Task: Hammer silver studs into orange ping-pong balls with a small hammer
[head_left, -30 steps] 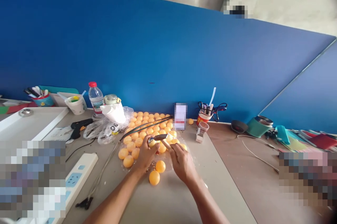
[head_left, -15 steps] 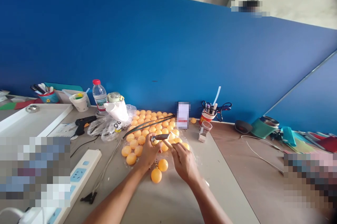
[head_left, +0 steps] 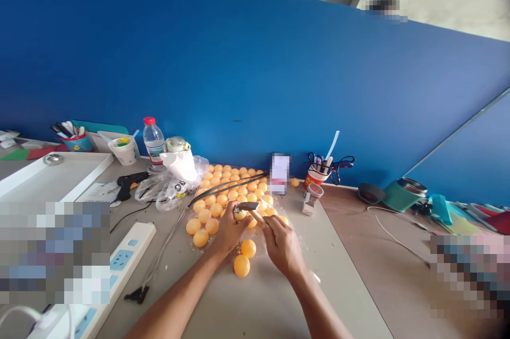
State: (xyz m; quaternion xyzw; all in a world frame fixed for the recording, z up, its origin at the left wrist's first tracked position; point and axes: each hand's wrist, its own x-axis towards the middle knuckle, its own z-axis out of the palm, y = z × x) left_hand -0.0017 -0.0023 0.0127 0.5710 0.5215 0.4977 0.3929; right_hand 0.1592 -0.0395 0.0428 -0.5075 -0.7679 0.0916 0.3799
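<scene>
Many orange balls (head_left: 215, 210) lie in rows on clear plastic in the middle of the table. Over their near edge, my left hand (head_left: 232, 230) has its fingers closed around a small round object (head_left: 239, 213), whose details are too small to tell. My right hand (head_left: 280, 240) grips the light handle of a tool (head_left: 255, 211); its dark, flat head reaches over to my left fingertips. Two loose orange balls (head_left: 241, 265) sit below my hands, beside small beads partly hidden by my left hand.
A power strip (head_left: 133, 254), a black glue gun (head_left: 128, 185), a plastic bag (head_left: 167, 193) and a bottle (head_left: 153, 142) are on the left. Behind to the right stand a phone (head_left: 279, 173) and a cup of pens (head_left: 316, 175). Dark straps (head_left: 227, 186) cross the balls.
The view has shifted slightly, moving the scene a little to the right. The tool's head has tilted a little at my left fingertips. Both hands keep their holds.
</scene>
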